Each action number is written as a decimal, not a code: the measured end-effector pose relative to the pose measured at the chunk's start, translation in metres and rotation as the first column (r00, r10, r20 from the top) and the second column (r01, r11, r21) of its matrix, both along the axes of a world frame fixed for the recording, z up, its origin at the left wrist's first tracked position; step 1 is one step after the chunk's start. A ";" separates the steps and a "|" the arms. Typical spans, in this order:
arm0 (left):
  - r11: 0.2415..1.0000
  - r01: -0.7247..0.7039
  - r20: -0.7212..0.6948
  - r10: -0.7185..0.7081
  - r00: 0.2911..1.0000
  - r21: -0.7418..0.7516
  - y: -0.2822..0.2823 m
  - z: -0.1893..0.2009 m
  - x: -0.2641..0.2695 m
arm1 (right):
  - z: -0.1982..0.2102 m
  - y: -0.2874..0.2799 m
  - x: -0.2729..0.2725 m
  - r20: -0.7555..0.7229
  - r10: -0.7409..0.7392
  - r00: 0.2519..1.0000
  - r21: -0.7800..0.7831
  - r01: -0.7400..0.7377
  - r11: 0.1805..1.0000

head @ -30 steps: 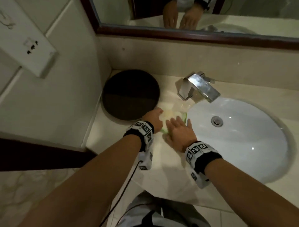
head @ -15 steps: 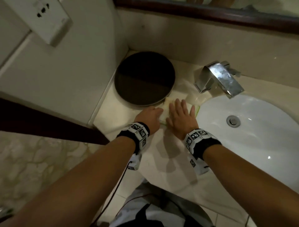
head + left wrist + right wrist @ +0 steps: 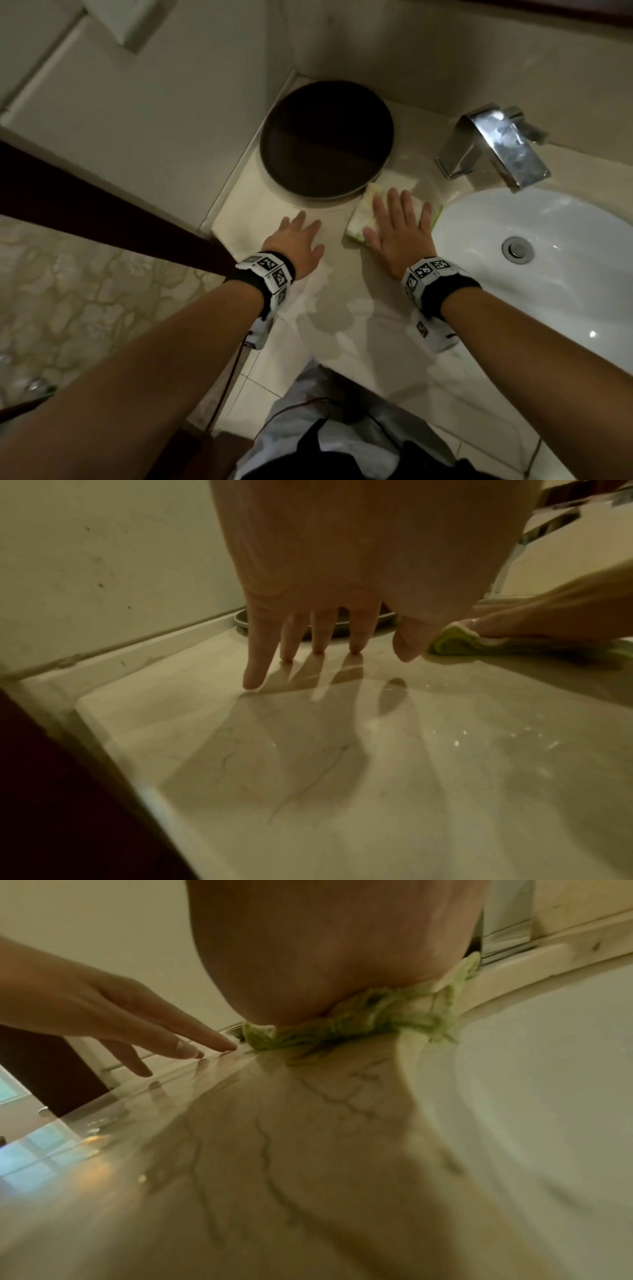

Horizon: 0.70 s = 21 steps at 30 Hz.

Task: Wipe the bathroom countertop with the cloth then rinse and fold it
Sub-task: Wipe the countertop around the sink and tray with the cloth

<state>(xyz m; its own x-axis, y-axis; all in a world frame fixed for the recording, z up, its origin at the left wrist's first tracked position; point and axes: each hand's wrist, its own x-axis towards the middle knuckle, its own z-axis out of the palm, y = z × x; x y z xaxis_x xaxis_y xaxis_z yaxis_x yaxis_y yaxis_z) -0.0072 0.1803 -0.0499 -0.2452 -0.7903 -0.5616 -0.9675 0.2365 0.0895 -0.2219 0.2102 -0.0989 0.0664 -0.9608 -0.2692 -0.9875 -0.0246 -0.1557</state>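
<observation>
A folded green and white cloth (image 3: 363,216) lies on the beige marble countertop (image 3: 342,308), between the dark round tray and the sink. My right hand (image 3: 397,226) presses flat on the cloth with straight, spread fingers. In the right wrist view the cloth (image 3: 359,1026) bunches under my palm. My left hand (image 3: 298,236) rests to the left of the cloth, fingers straight, fingertips (image 3: 251,683) touching the bare counter. From the left wrist view the cloth (image 3: 455,645) shows at the right, under the other hand.
A dark round tray (image 3: 325,140) sits in the back corner against the wall. A chrome faucet (image 3: 503,150) overhangs the white oval sink (image 3: 565,274) on the right. Wet patches shine on the counter near its front edge. A dark wooden frame (image 3: 102,202) borders the left.
My left hand has let go of the cloth and moved left onto the bare counter. The right hand stays flat on the cloth. The head view has tilted further down.
</observation>
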 end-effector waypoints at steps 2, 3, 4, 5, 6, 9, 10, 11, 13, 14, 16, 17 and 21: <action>1.000 0.007 0.002 -0.007 1.000 0.022 0.002 -0.002 0.004 | 0.000 0.008 0.004 0.014 0.008 1.000 0.006 -0.009 1.000; 1.000 0.010 0.003 -0.010 1.000 0.030 0.003 -0.003 0.005 | 0.001 0.013 0.008 0.030 0.008 1.000 0.014 -0.008 1.000; 0.999 0.013 0.003 -0.013 1.000 0.035 0.004 -0.003 0.005 | 0.000 0.020 0.012 0.046 0.012 0.999 0.032 -0.014 0.999; 0.999 0.016 0.004 -0.017 1.000 0.038 0.004 -0.003 0.005 | -0.001 0.029 0.018 0.054 0.025 0.998 0.033 -0.027 0.999; 0.999 0.022 0.009 -0.023 1.000 0.041 0.004 -0.003 0.004 | -0.002 0.038 0.024 0.058 0.040 0.998 0.022 -0.041 0.999; 0.998 0.044 0.032 -0.046 0.998 0.050 0.005 -0.005 0.002 | -0.001 0.061 0.035 0.043 0.092 0.995 -0.003 -0.092 0.996; 0.997 0.046 0.033 -0.048 0.998 0.054 0.006 -0.006 0.003 | 0.001 0.066 0.036 0.045 0.094 0.995 0.004 -0.095 0.996; 0.997 0.046 0.029 -0.048 0.998 0.055 0.006 -0.006 0.004 | 0.003 0.067 0.036 0.042 0.089 0.995 0.008 -0.089 0.996; 0.997 0.047 0.020 -0.048 0.999 0.053 0.006 -0.006 0.005 | 0.004 0.065 0.034 0.020 0.082 0.996 0.026 -0.082 0.996; 0.997 0.049 0.018 -0.051 0.999 0.058 0.006 -0.005 0.006 | 0.004 0.062 0.033 0.013 0.085 0.996 0.039 -0.085 0.996; 0.996 0.053 0.016 -0.055 0.998 0.072 0.004 -0.004 0.006 | 0.001 0.055 0.028 0.006 0.079 0.997 0.052 -0.079 0.995; 0.996 0.055 0.015 -0.057 0.998 0.075 0.003 -0.003 0.006 | 0.000 0.048 0.023 0.009 0.054 0.998 0.053 -0.055 0.997; 0.994 0.052 -0.003 -0.052 0.999 0.093 0.001 0.000 0.010 | 0.001 0.014 -0.009 0.011 -0.100 0.995 0.044 0.099 0.994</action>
